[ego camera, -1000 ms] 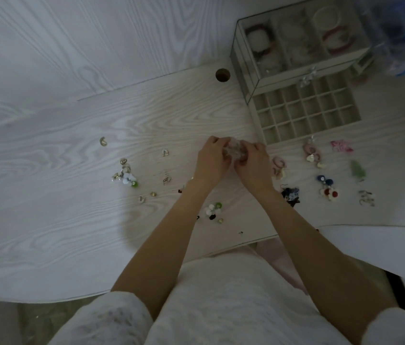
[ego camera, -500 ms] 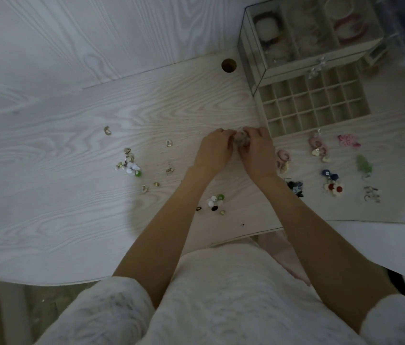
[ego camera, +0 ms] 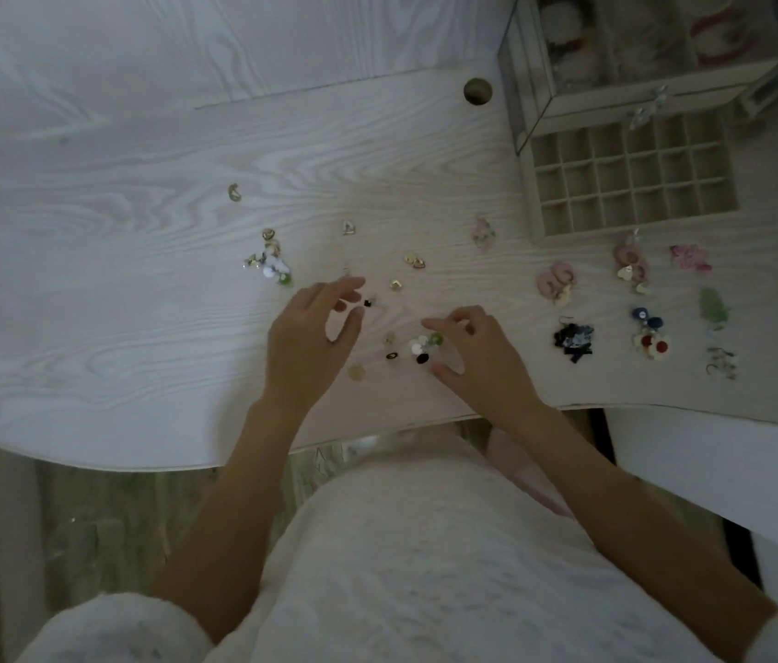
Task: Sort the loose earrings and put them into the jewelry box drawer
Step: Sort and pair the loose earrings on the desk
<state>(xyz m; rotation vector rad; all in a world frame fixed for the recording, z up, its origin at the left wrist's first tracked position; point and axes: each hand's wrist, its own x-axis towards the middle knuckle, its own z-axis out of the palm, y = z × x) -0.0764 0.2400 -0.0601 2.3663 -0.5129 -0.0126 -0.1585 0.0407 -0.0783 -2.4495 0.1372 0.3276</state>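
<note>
Loose earrings lie scattered on the pale wooden table point(ego camera: 114, 303). A small cluster of white, green and black studs point(ego camera: 418, 349) sits between my hands. My left hand point(ego camera: 315, 337) hovers to its left, fingers loosely spread, holding nothing. My right hand point(ego camera: 478, 351) is over the cluster's right side, fingers bent, fingertips close to the green stud. A pale pink earring point(ego camera: 482, 233) lies alone near the drawer. The jewelry box point(ego camera: 636, 50) stands at the top right with its gridded drawer point(ego camera: 631, 177) pulled out and its cells looking empty.
Sorted pairs lie right of my hands: pink hoops point(ego camera: 555, 279), a black piece point(ego camera: 572, 341), blue and red-white flowers point(ego camera: 649, 334), green point(ego camera: 712, 306), magenta point(ego camera: 689, 257). Another loose pile point(ego camera: 270, 263) lies left. A cable hole point(ego camera: 478, 90) is at the back. The table's front edge curves near my body.
Both hands were together by the drawer's front corner holding a small pale earring. They have pulled back toward me and apart; the pale pink earring now lies on the table.
</note>
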